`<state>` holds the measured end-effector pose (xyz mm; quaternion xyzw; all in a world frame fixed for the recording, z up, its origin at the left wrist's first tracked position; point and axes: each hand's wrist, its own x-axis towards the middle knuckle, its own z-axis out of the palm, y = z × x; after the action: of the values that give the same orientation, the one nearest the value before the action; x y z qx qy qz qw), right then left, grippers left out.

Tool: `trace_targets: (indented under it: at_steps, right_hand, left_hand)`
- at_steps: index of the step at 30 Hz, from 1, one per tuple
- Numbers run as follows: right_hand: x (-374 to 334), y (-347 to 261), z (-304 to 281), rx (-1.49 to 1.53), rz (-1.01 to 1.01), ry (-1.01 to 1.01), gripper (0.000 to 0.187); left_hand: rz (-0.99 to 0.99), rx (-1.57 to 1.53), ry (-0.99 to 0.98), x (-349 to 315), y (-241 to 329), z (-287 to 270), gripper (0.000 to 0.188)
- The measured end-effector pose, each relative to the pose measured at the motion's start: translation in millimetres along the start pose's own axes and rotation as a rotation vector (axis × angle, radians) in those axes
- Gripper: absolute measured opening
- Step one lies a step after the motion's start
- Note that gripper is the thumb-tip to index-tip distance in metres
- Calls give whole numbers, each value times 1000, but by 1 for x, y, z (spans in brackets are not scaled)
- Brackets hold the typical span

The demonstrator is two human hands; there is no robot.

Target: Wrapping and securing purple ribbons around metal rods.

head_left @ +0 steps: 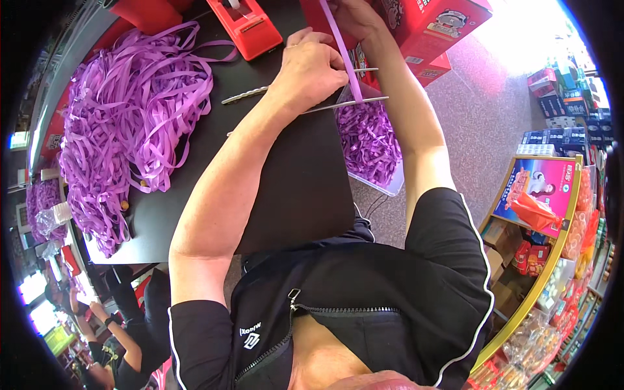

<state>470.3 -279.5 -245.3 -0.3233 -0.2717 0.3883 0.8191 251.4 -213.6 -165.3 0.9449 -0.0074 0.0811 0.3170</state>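
Note:
My left hand (312, 70) is above the dark tabletop with its fingers curled, over two thin metal rods. Whatever its fingers close on is hidden. One rod (244, 95) has a twisted end and comes out beyond the hand; the other rod (374, 99) lies nearer to me. A flat purple ribbon (346, 55) runs from the nearer rod up to the top edge of the view. Beside its upper part my right hand (359, 18) bends its fingers in. The picture's edge cuts off part of that hand, so its grip is unclear. A red surface (318, 18) shows between the hands.
A large heap of purple ribbon (130, 104) covers the table's left side. At the back stands a red tape dispenser (250, 29). A clear bin of ribbon (370, 146) is beside the table's right edge, below red cartons (442, 26). A display rack (539, 195) stands right; another person (117, 344) is lower left.

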Motion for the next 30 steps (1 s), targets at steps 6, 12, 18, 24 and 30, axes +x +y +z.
trace_targets:
  at_steps: [6, 12, 18, 24, 30]
  right_hand:
    - [-9, 37, -32, -25, 111, 135, 22]
    - [-60, 95, -84, -297, -57, -69, 27]
    - [-166, 109, -5, -849, 184, 97, 28]
    - [-296, 107, 24, -1260, 116, 381, 30]
    - [-345, 72, 114, -1121, 101, 392, 27]
  left_hand:
    - [76, -55, 224, 2, -3, 10, 37]
    - [171, 0, 211, 5, 10, 17, 25]
    - [87, -18, 201, -8, -5, 5, 25]
    - [51, -14, -47, 3, -13, -6, 29]
    - [29, 16, -112, 8, -15, -3, 32]
